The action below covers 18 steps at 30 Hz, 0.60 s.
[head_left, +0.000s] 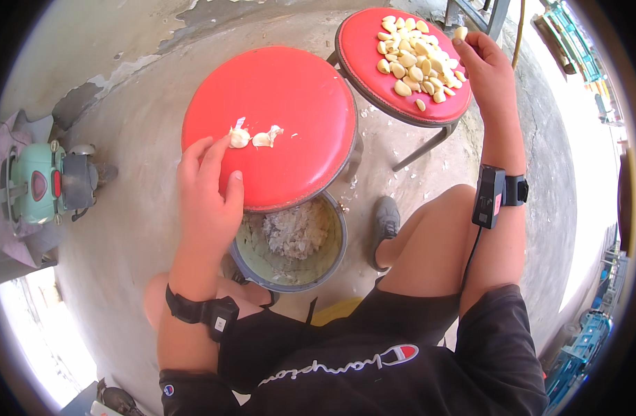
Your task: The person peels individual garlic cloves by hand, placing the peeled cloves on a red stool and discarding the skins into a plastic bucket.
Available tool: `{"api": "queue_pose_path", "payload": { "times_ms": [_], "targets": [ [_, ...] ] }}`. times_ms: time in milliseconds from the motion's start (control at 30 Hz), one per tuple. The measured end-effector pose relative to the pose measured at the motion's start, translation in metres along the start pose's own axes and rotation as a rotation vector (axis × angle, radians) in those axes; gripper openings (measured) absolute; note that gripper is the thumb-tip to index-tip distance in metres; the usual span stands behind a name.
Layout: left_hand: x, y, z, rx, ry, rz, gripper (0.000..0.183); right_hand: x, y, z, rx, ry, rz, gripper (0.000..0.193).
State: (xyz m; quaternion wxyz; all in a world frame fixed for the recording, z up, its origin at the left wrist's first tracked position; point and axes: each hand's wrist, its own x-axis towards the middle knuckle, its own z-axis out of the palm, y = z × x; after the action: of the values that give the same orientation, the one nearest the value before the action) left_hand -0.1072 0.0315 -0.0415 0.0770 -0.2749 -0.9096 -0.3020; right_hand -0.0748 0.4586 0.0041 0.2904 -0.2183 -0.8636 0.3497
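Note:
Two round red stools stand before me. On the nearer stool (283,104) lie a couple of garlic cloves (240,137) with bits of papery skin. My left hand (210,177) rests at that stool's left edge, fingers spread, its fingertips next to the cloves. Peeled garlic cloves (418,59) are heaped on the farther stool (359,69). Beside its right rim, my right hand (485,61) pinches one peeled garlic clove (460,32) between thumb and finger, raised at the level of the heap.
Below the near stool's front edge, a basin (335,246) holds a pile of white garlic skins (297,230). Scraps of skin dot the concrete floor (124,229). A pale green scooter (44,184) stands at the left. Blue crates (581,353) line the right side.

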Motion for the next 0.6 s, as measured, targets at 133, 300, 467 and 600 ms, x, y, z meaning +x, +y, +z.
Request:
{"api": "queue_pose_path", "payload": {
  "times_ms": [133,300,467,600],
  "targets": [
    [0.015,-0.004,0.003,0.041,0.008,0.002,0.046,0.017,0.027,-0.002,-0.252,-0.043,0.041,0.035],
    [0.026,-0.014,0.008,0.054,-0.025,0.034,0.044,0.020,0.040,0.004,-0.319,-0.095,0.049,0.036],
    [0.031,-0.016,0.013,0.118,0.004,-0.011,0.035,0.018,0.034,0.012,-0.392,-0.154,-0.028,0.035],
    [0.035,-0.012,0.011,0.111,-0.023,-0.022,0.030,0.021,0.038,0.015,-0.445,-0.159,-0.088,0.033]
  ]
}}
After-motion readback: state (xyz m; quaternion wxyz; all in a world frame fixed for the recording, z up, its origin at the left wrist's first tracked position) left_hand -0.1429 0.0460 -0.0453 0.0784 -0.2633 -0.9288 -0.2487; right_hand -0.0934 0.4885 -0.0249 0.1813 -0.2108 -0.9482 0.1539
